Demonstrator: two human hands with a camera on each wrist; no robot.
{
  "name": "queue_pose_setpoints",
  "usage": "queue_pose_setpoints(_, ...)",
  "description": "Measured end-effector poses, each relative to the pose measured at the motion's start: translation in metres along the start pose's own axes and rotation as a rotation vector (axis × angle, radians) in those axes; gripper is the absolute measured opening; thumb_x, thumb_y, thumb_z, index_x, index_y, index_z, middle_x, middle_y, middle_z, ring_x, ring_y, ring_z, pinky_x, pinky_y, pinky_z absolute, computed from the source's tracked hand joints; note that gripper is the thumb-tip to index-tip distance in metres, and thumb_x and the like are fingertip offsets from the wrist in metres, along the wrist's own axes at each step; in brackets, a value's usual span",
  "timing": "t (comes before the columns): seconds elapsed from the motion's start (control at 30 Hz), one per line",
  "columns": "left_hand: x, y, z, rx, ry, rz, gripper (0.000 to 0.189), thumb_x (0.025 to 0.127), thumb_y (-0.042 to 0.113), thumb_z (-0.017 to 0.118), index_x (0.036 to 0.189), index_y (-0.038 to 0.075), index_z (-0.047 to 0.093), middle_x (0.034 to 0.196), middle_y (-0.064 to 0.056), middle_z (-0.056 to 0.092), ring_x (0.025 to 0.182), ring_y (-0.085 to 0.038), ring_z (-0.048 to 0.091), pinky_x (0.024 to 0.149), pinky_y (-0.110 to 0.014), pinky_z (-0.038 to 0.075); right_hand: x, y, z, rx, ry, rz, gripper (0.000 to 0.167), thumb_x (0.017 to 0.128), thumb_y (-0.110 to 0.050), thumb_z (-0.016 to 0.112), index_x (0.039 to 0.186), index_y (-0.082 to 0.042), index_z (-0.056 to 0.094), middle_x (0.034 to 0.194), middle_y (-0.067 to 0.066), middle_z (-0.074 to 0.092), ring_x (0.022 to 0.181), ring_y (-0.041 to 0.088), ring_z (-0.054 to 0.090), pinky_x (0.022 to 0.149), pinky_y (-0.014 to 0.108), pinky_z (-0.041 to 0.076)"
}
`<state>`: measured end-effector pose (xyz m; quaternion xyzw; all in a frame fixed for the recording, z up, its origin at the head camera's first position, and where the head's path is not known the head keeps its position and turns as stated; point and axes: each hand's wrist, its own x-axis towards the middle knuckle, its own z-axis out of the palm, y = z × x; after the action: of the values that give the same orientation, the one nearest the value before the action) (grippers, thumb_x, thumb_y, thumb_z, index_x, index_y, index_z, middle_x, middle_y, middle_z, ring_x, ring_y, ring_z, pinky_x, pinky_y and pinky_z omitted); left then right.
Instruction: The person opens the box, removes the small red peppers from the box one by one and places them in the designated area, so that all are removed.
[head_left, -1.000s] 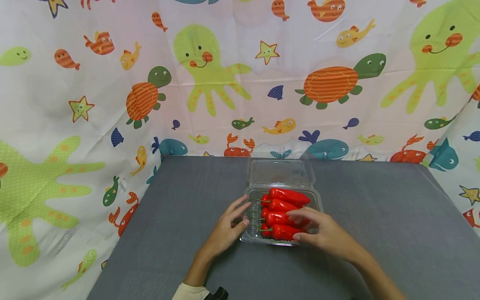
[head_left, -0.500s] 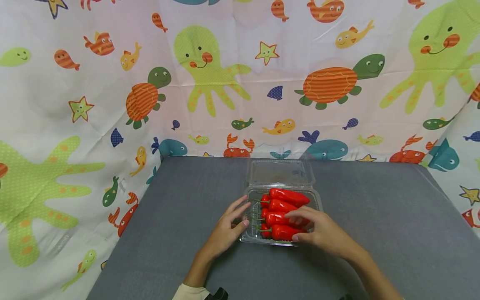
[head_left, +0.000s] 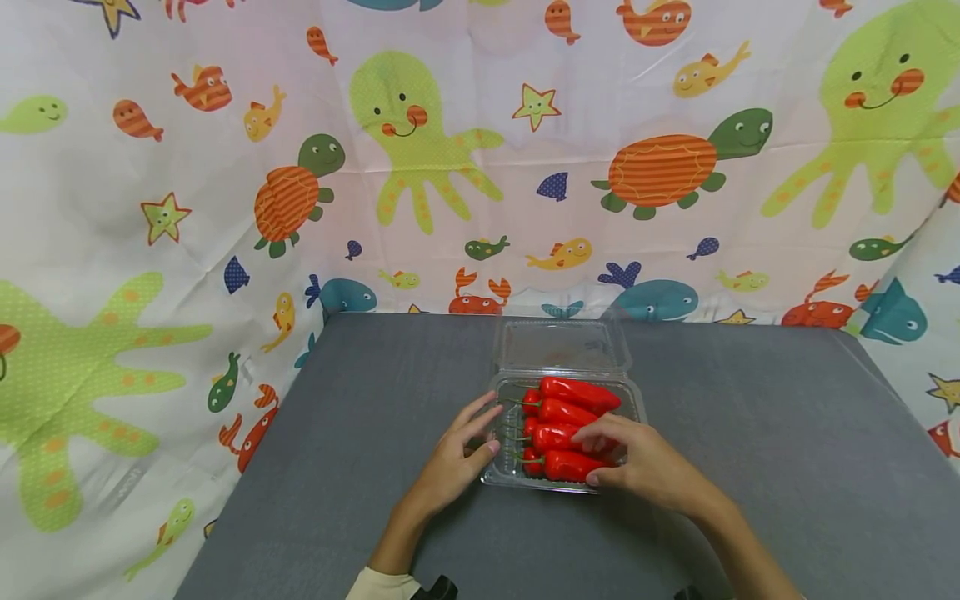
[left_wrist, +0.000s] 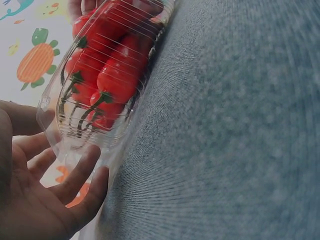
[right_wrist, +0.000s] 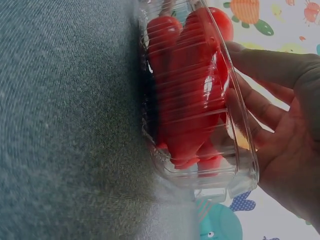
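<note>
Several glossy red pointed peppers (head_left: 576, 391) with green stems lie side by side in a clear plastic clamshell container (head_left: 504, 477); their stems point left in the head view. My left hand (head_left: 447, 467) is at the container's left side, fingers spread and slightly bent. In the left wrist view, the fingertips (left_wrist: 92, 154) are right at its wall. From the right, my right hand (head_left: 648, 467) reaches over the peppers' narrow ends. Its thumb lies by the nearest pepper's tip, and its bent fingers overlap the pepper behind that one. The peppers hide part of those fingers.
The container's transparent lid (head_left: 558, 343) is folded back behind it on the grey tabletop (head_left: 390, 375). A white curtain (head_left: 495, 167) printed with sea animals hangs behind and at both sides of the table.
My right hand's index finger has bent and dropped slightly over the peppers. The left hand, container and peppers stay in place.
</note>
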<state>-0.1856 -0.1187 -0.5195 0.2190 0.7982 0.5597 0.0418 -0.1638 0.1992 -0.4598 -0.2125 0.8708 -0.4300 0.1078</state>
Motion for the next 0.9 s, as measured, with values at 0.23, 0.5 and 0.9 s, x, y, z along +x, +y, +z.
queue_pose_setpoints(0.23,-0.0003,0.0014,0.0005,0.001,0.001,0.009,0.055,0.104,0.010,0.066,0.157,0.007,0.051,0.172,-0.002,0.033,0.118,-0.029,0.066,0.092,-0.030,0.053,-0.0008,0.0008,-0.0030,-0.004,-0.006,0.059,0.038,0.086,-0.019,0.089,0.121,-0.020,0.075,0.104,-0.005,0.071,0.096,0.020,0.065,0.082,0.028,0.056)
queue_pose_setpoints(0.5,-0.0004,0.0020,0.0002,-0.008,0.005,0.002,0.055,0.104,0.010,0.067,0.157,0.006,0.051,0.173,-0.003,0.033,0.119,-0.031,0.066,0.092,-0.030,0.052,-0.0018,0.0012,-0.0043,-0.001,-0.026,0.064,0.040,0.087,-0.018,0.088,0.125,-0.012,0.076,0.110,-0.001,0.077,0.099,0.020,0.071,0.084,0.029,0.060)
queue_pose_setpoints(0.9,-0.0006,0.0015,-0.0001,-0.004,0.003,-0.005,0.056,0.104,0.011,0.067,0.157,0.007,0.051,0.172,-0.002,0.033,0.117,-0.027,0.066,0.092,-0.030,0.052,-0.0021,0.0060,-0.0042,-0.068,-0.022,0.026,0.033,0.088,-0.012,0.085,0.120,-0.009,0.079,0.112,0.003,0.079,0.100,0.020,0.074,0.084,0.030,0.061)
